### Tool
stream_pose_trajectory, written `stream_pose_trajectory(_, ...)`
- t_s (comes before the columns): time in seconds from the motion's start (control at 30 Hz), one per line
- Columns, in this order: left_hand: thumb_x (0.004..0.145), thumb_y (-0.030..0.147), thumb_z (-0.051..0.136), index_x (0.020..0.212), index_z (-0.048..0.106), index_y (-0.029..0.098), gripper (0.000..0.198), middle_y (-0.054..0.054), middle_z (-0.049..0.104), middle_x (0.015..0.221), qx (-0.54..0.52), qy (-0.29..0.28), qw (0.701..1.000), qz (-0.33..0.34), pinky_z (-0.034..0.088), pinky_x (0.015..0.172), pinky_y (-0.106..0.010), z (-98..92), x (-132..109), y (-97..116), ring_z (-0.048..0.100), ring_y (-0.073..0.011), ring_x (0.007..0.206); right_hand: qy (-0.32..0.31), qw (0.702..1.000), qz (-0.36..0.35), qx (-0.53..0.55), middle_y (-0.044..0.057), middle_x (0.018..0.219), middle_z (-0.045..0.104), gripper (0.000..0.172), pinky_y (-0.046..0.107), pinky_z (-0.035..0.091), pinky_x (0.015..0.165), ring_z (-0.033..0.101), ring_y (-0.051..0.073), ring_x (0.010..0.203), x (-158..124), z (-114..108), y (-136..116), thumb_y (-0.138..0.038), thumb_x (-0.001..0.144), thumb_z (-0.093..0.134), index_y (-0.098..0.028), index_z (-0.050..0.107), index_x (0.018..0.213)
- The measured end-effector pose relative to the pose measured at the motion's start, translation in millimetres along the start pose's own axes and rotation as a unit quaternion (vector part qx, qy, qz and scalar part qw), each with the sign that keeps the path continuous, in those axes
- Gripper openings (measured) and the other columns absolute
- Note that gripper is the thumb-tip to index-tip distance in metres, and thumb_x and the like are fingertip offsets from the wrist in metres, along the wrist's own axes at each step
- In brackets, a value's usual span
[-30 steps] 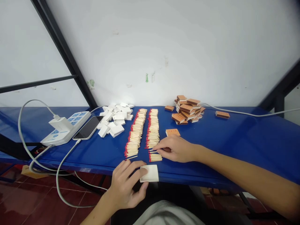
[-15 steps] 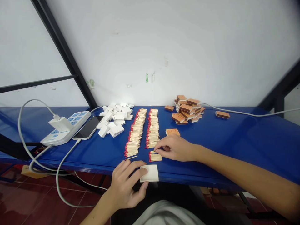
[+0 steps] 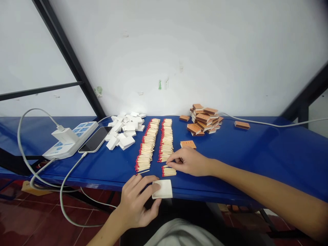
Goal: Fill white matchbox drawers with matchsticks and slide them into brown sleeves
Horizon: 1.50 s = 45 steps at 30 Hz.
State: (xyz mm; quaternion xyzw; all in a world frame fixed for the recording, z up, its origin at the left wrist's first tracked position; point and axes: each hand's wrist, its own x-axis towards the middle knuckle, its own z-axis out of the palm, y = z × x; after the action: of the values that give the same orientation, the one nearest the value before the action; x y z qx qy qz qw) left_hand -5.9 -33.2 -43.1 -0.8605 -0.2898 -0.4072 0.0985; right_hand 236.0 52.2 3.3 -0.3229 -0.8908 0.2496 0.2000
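Two bare hands work at the near edge of a blue table (image 3: 256, 153). Compared with a second earlier, the right hand's (image 3: 189, 162) thumb and forefinger have drawn together; they now pinch at the far end of a small group of matches (image 3: 170, 171). This suggests handling of single matches, though whether one is between the fingertips cannot be told. A slim gap sets the group apart from the right row of matches (image 3: 167, 141) beyond it.

The left hand (image 3: 139, 200) has not shifted: its fingers grip a white matchbox tray (image 3: 166, 191) across the table's near edge, just nearer than the small group.

To the left runs a left row of matches (image 3: 147, 147), red heads facing left, with only a narrow blue strip between the rows. Farther left are a heap of white trays (image 3: 125, 130) and a smartphone (image 3: 96, 139). An orange matchbox (image 3: 188, 144) lies just beyond the right hand, limiting movement that way; a pile of matchboxes (image 3: 205, 119) stands behind it. The broadest room is to the right, past the forearm.
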Motion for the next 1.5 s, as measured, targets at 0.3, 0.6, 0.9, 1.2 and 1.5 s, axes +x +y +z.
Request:
stream_pose_trajectory(0.3, 0.085, 0.021, 0.057, 0.099, 0.065, 0.019, 0.016, -0.009, 0.074, 0.098, 0.007, 0.002, 1.0, -0.006, 0.043, 0.063, -0.033, 0.0, -0.9, 0.8, 0.06, -0.0199, 0.073, 0.014, 0.999, 0.028, -0.011, -0.006, 0.055, 0.051, 0.013, 0.021, 0.032, 0.056, 0.041, 0.007, 0.049, 1.4, -1.9, -5.6, -0.021, 0.088, 0.062, -0.016, 0.074, 0.084)
stream_pose_trajectory(0.6, 0.085, 0.02, 0.058, 0.099, 0.065, 0.019, 0.016, -0.009, 0.074, 0.097, 0.005, 0.005, 1.0, -0.002, 0.043, 0.063, -0.034, -0.5, 0.3, 0.8, 0.059, -0.0209, 0.072, -0.001, 1.0, 0.024, 0.006, -0.008, 0.052, 0.045, 0.011, 0.021, 0.032, 0.054, 0.039, 0.006, 0.047, -1.7, -6.5, -10.5, -0.017, 0.084, 0.063, -0.015, 0.07, 0.076)
stream_pose_trajectory(0.9, 0.085, 0.021, 0.057, 0.099, 0.066, 0.019, 0.016, -0.01, 0.074, 0.098, 0.009, 0.003, 1.0, -0.005, 0.044, 0.063, -0.034, -0.8, -1.8, 0.5, 0.06, -0.0206, 0.073, -0.038, 0.999, 0.002, 0.024, -0.008, 0.053, 0.047, 0.028, 0.021, 0.033, 0.054, 0.042, 0.007, 0.048, -4.5, -11.0, -4.4, -0.006, 0.075, 0.056, -0.015, 0.074, 0.093)
stream_pose_trajectory(1.2, 0.084, 0.021, 0.058, 0.099, 0.066, 0.019, 0.017, -0.009, 0.074, 0.098, 0.01, 0.004, 1.0, -0.006, 0.045, 0.063, -0.034, -0.5, -1.1, 0.4, 0.061, -0.0203, 0.073, -0.084, 0.996, -0.012, -0.026, -0.007, 0.059, 0.055, 0.038, 0.022, 0.036, 0.059, 0.05, 0.009, 0.054, -6.1, -18.1, -6.3, -0.007, 0.074, 0.059, -0.015, 0.072, 0.108)
stream_pose_trajectory(1.5, 0.084, 0.021, 0.058, 0.098, 0.066, 0.019, 0.016, -0.009, 0.074, 0.097, 0.009, 0.006, 1.0, -0.005, 0.044, 0.062, -0.034, -0.5, -0.6, 0.9, 0.06, -0.0203, 0.071, -0.081, 0.997, -0.006, -0.019, -0.007, 0.058, 0.054, 0.033, 0.022, 0.036, 0.06, 0.049, 0.009, 0.053, -5.5, -16.6, -6.1, -0.009, 0.077, 0.061, -0.015, 0.072, 0.107)
